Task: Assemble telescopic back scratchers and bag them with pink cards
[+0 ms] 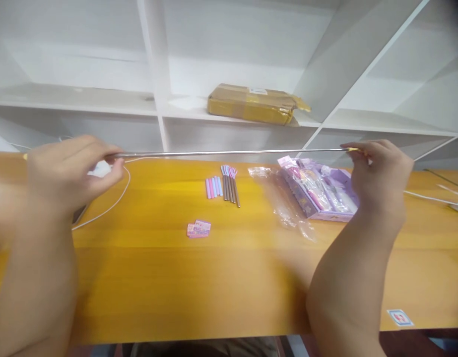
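Note:
A thin silvery metal rod [229, 152] stretches level between my two hands, above the back of the table. My left hand [78, 171] pinches its left end between thumb and fingers. The right end is in the closed fingers of my right hand [381, 171], where a small yellowish bit shows at the fingertips. Beyond and below the rod lie several dark metal sticks with pink and blue claw-like heads [230, 187], side by side. Several short pink and blue tubes [214, 188] lie to their left. Small pink printed cards [199, 229] overlap nearer to me.
Near my right hand stands a purple box [331, 216] holding plastic-wrapped items, with a clear plastic wrapper [288, 213] beside it. A taped cardboard box [253, 104] rests on the white shelf behind. A white cable [113, 204] curves at left; a sticker [400, 318] is front right.

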A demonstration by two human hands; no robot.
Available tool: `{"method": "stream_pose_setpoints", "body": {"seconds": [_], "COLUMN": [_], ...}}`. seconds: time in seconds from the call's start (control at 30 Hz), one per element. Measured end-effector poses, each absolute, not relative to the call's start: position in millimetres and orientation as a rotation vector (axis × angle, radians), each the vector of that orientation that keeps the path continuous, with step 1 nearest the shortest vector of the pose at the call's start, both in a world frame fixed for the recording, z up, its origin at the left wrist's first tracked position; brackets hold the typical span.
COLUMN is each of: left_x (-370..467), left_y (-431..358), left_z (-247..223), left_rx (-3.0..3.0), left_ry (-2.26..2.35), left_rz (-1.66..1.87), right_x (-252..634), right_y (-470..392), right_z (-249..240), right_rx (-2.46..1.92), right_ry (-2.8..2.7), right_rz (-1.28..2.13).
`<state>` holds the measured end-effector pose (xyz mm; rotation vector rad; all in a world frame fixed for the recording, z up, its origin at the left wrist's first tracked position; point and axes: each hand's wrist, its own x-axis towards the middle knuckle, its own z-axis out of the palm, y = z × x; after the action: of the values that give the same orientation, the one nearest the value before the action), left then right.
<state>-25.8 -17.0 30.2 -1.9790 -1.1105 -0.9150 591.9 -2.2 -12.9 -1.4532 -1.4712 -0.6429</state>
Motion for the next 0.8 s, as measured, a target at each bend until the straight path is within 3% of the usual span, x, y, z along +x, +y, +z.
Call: {"method": "stream_pose_setpoints", "body": {"seconds": [0.33,0.53,0.8], "left_x": [-31,-25,-21], "left_y": [-20,-24,-25], "left_z": [32,32,31], "left_rx": [-2.01,-2.029,-2.02], "left_ry": [-1.103,-1.066,-1.026], "left_rz": [-0.79,-0.753,-0.726], "right_x": [581,587,594], "right_y": [-1,-3,5], "right_z": [-10,-9,-19], "right_rx": [-1.628,-1.789,-1.672], "right_ry": [-1.404,-1.25,-1.305], "right_rz": [-0.606,-0.383,-0.615]}}
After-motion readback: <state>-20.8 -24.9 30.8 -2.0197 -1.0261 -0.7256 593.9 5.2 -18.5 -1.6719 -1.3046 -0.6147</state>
